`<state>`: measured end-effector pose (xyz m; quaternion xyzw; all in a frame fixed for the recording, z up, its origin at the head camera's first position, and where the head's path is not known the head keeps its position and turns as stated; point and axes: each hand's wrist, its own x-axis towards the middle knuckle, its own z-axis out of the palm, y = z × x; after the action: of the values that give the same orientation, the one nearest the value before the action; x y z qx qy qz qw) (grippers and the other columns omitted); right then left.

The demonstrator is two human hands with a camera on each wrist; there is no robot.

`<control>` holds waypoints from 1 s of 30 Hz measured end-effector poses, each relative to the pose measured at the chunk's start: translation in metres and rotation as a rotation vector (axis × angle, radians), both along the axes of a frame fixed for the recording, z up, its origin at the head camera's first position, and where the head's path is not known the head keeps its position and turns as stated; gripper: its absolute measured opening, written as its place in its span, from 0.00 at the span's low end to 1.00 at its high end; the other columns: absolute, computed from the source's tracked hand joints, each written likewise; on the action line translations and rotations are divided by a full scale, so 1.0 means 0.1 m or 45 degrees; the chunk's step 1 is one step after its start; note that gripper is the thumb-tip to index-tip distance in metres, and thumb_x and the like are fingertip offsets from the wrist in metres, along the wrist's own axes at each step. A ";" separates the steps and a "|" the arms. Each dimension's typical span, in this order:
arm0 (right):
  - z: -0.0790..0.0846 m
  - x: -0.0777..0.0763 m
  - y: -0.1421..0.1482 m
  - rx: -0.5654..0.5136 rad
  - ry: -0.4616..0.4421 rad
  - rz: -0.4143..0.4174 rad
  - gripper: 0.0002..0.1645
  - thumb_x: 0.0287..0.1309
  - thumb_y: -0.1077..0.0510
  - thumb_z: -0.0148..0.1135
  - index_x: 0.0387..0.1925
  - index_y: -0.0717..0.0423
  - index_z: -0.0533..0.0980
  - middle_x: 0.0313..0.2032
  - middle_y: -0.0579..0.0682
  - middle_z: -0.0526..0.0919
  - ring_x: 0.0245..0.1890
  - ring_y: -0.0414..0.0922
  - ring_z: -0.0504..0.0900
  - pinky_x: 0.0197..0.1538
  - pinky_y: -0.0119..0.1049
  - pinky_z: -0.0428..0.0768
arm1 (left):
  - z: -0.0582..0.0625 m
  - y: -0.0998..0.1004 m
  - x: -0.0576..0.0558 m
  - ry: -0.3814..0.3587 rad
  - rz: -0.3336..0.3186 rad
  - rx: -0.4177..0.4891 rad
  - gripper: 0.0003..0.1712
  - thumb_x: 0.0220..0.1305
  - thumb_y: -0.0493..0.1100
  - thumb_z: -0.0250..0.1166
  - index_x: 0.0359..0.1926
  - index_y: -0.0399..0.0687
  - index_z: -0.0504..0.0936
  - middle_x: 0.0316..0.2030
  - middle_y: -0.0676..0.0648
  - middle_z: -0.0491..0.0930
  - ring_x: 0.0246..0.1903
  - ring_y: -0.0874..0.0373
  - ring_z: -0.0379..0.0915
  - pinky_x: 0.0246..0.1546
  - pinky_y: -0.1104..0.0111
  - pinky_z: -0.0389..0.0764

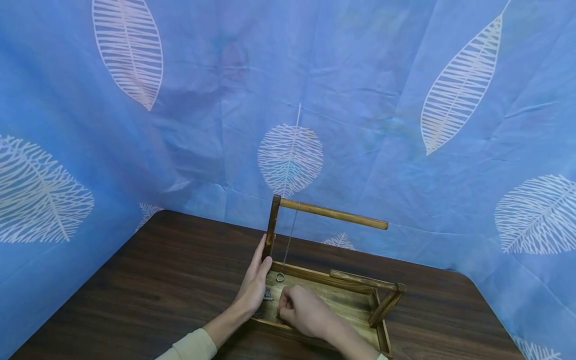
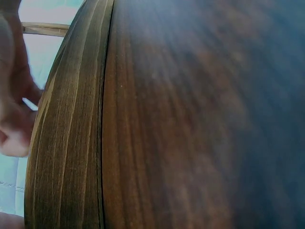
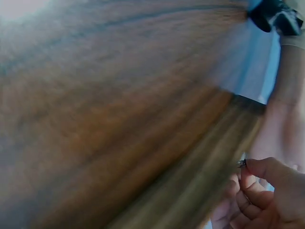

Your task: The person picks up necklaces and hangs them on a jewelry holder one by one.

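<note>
We could pass along the table's [image 1: 189, 255] left edge; between it and the right edge, the tray [image 1: 351, 304], upper bar [image 1: 335, 214] and chain [image 1: 291, 235] obstruct.

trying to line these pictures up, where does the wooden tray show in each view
Head: the wooden tray sits low in the picture, just right of centre, seen from above.
Left wrist: only part of the tray, a tall wooden band down the left side.
Right wrist: only part of the tray, a band slanting from the bottom edge up to the right.
Shared landmark: the dark brown tabletop, visible in all three.
</note>
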<state>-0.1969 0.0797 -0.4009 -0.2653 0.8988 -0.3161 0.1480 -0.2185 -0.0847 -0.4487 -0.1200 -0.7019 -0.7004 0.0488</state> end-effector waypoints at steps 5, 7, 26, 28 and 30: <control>0.26 -0.02 0.03 -0.100 0.093 0.059 0.12 0.62 0.68 0.60 0.25 0.52 0.78 0.20 0.39 0.76 0.17 0.34 0.68 0.25 0.29 0.71 | -0.02 0.00 0.00 0.013 -0.008 -0.004 0.31 0.84 0.53 0.38 0.80 0.73 0.39 0.79 0.55 0.34 0.77 0.45 0.30 0.69 0.34 0.43; 0.38 -0.03 0.06 -0.138 0.141 0.074 0.12 0.62 0.68 0.61 0.25 0.52 0.79 0.21 0.39 0.77 0.17 0.34 0.70 0.26 0.30 0.73 | -0.02 0.00 0.00 0.014 -0.008 -0.005 0.31 0.84 0.53 0.38 0.80 0.73 0.39 0.79 0.54 0.34 0.77 0.44 0.30 0.68 0.33 0.43; 1.21 -0.16 0.19 -0.504 -0.050 -0.096 0.08 0.71 0.63 0.58 0.39 0.66 0.79 0.33 0.56 0.87 0.35 0.50 0.87 0.41 0.40 0.86 | 0.02 0.03 0.01 -0.021 0.030 -0.011 0.32 0.84 0.50 0.40 0.80 0.72 0.41 0.80 0.54 0.36 0.77 0.44 0.31 0.70 0.37 0.42; 1.28 -0.18 0.18 -0.558 -0.097 -0.130 0.09 0.71 0.62 0.57 0.40 0.67 0.79 0.35 0.58 0.87 0.36 0.51 0.88 0.43 0.42 0.86 | 0.02 0.03 0.00 -0.020 0.029 -0.007 0.32 0.84 0.49 0.40 0.80 0.72 0.41 0.80 0.54 0.36 0.77 0.45 0.31 0.70 0.37 0.41; 1.35 -0.20 0.17 -0.605 -0.138 -0.157 0.10 0.72 0.62 0.57 0.40 0.67 0.79 0.36 0.59 0.87 0.38 0.52 0.87 0.44 0.44 0.86 | 0.02 0.03 0.00 -0.019 0.026 -0.004 0.32 0.84 0.49 0.40 0.80 0.73 0.41 0.80 0.54 0.35 0.77 0.45 0.30 0.70 0.36 0.41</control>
<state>-0.2170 0.0970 -0.2660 -0.2201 0.8043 -0.5409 0.1100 -0.2181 -0.0819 -0.4465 -0.1076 -0.7046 -0.6995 0.0503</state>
